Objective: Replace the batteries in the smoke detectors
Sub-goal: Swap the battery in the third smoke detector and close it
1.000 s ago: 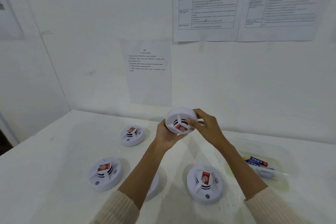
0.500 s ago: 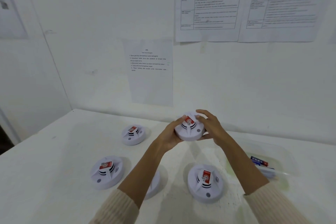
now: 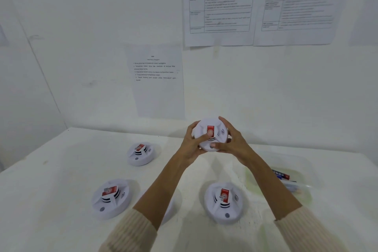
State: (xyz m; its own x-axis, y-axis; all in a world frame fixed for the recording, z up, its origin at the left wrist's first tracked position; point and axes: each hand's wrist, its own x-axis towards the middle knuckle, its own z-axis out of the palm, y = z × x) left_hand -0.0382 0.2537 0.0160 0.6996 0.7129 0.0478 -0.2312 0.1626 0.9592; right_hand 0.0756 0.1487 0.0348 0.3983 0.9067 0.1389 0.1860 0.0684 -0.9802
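I hold a white round smoke detector (image 3: 214,131) with a red label in the air above the table, its front turned toward me. My left hand (image 3: 191,145) grips its left edge, the thumb pressing on the red label. My right hand (image 3: 233,143) grips its right edge with curled fingers. Three more white detectors lie on the table: one at the back left (image 3: 140,154), one at the front left (image 3: 110,197), one at the front right (image 3: 224,201). Another detector (image 3: 169,208) is mostly hidden under my left forearm.
A clear plastic tray (image 3: 306,172) with several batteries (image 3: 281,174) sits at the right, partly behind my right forearm. The white table (image 3: 61,170) meets the wall at the back. Printed sheets (image 3: 157,82) hang on the wall.
The detector has been turned from its tilted pose so its front faces me and has shifted a little to the right. My left thumb now lies on the red label.
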